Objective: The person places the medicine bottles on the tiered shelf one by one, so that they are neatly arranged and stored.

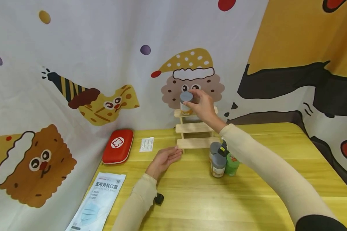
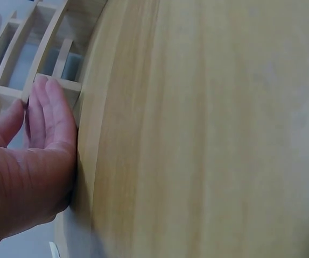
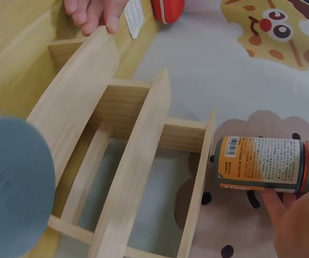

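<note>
My right hand (image 1: 203, 106) pinches a small canister (image 3: 262, 161) by its grey lid, fingers and thumb on either side. The canister has an orange and white label and is upright at the left part of the top tier of a wooden three-tier rack (image 1: 194, 127). In the right wrist view its base is close to the top board. My left hand (image 1: 164, 159), palm turned up and fingers fairly straight, has its fingertips at the left end of the rack's lowest board (image 3: 84, 91).
Two grey-lidded canisters (image 1: 218, 165) and a green container (image 1: 232, 165) stand together at the rack's front right, partly behind my right forearm. On the left lie a red case (image 1: 118, 146), a small printed paper (image 1: 146, 144) and a mask packet (image 1: 99, 200). A patterned curtain hangs behind.
</note>
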{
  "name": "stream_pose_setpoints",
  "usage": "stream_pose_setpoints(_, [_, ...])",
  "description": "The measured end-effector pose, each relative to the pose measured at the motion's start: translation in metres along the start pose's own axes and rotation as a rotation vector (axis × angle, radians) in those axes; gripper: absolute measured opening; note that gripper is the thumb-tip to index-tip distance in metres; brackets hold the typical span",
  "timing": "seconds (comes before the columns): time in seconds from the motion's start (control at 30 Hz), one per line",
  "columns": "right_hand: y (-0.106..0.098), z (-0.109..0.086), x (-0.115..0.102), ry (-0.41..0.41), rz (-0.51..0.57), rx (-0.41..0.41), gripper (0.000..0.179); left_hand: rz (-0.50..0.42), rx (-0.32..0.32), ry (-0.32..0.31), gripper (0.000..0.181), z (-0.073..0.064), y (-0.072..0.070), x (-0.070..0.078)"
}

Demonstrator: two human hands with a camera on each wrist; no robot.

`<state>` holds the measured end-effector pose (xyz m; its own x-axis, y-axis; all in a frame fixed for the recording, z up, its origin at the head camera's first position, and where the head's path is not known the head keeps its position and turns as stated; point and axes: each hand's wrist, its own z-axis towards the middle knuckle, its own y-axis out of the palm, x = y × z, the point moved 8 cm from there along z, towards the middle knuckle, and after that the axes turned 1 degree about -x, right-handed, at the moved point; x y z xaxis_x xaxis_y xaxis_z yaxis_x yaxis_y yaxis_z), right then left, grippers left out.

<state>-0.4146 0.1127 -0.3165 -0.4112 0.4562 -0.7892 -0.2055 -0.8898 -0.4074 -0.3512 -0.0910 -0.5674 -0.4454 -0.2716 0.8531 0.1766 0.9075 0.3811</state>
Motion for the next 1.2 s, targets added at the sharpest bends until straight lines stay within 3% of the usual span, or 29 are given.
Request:
stream_pose_setpoints(0.23, [0.009,0.002,0.010,0.053,0.045,-0.012,0.058,0.005,0.006,-0.001,0.040,0.002,0.002,-0.001])
stream_pose_setpoints(0.7, [0.013,0.013,0.014,0.100,-0.051,0.005,0.056,0.007,0.012,0.004,0.038,-0.001,0.003,-0.001])
stream_pose_setpoints(1.2, [0.021,0.013,0.007,0.022,-0.142,0.031,0.058,-0.027,0.009,0.016,0.037,0.000,0.001,0.001])
